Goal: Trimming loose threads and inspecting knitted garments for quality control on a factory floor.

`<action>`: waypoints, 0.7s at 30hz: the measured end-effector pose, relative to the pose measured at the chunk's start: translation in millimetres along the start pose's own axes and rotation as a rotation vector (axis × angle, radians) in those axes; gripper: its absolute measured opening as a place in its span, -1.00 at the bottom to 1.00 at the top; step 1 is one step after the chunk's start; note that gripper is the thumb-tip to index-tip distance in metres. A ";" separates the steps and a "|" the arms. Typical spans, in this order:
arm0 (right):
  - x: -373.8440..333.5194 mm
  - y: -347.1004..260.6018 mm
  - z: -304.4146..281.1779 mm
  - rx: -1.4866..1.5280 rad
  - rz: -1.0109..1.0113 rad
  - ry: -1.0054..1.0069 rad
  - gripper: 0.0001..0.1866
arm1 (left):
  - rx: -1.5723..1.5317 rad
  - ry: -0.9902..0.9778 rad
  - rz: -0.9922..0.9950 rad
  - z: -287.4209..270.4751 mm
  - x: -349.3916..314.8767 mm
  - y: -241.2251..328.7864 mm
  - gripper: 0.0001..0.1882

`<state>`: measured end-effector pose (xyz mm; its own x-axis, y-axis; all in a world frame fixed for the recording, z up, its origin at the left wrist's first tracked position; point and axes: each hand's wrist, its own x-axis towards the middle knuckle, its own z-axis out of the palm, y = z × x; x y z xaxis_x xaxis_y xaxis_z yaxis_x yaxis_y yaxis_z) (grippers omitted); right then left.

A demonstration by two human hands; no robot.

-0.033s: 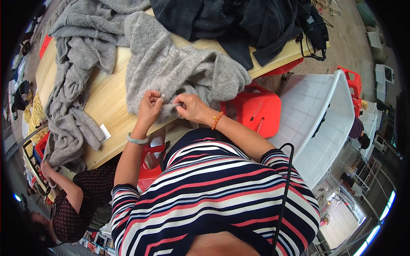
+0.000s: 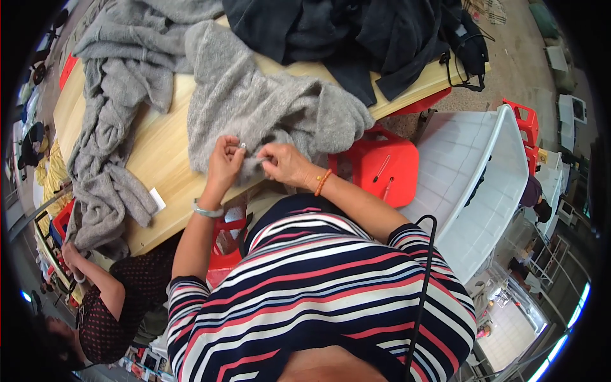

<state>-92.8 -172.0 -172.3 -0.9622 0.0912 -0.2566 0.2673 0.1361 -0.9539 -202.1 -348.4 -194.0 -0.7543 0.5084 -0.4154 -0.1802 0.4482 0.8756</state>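
A grey fuzzy knit garment (image 2: 235, 83) lies across the table edge in front of me. My left hand (image 2: 226, 164) is closed in a pinch at its near edge. A small shiny piece (image 2: 242, 146) shows at those fingertips, too small to name. Just to the right, my right hand (image 2: 286, 164) pinches a bit of the same grey knit between thumb and fingers. The two hands are close together but apart. Whether a fine tool or thread is in the fingers cannot be made out.
The wooden table (image 2: 168, 137) also bears a second grey knit garment (image 2: 114, 140), dark garments (image 2: 344, 38) and a white tag (image 2: 157, 198). On a red stool (image 2: 398, 165) lie thin tools. A large white bin (image 2: 445, 153) stands right. A co-worker's hand (image 2: 71, 254) touches the left garment.
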 end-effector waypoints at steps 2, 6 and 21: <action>-1.5 -2.7 4.0 0.073 0.050 -0.009 -0.86 | 0.279 0.105 0.206 8.0 -0.8 0.9 -0.79; 6.8 7.4 12.7 -0.004 -0.157 0.002 -0.87 | 0.618 0.140 0.435 13.5 -1.5 9.6 -0.89; -2.6 1.7 -0.4 -0.261 -0.241 0.121 -0.84 | -0.217 -0.322 -0.091 6.7 11.3 25.9 -0.90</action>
<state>-89.8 -171.6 -173.2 -0.9902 0.1399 0.0056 0.0533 0.4136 -0.9089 -211.1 -326.1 -177.6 -0.4990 0.6933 -0.5199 -0.3926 0.3540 0.8489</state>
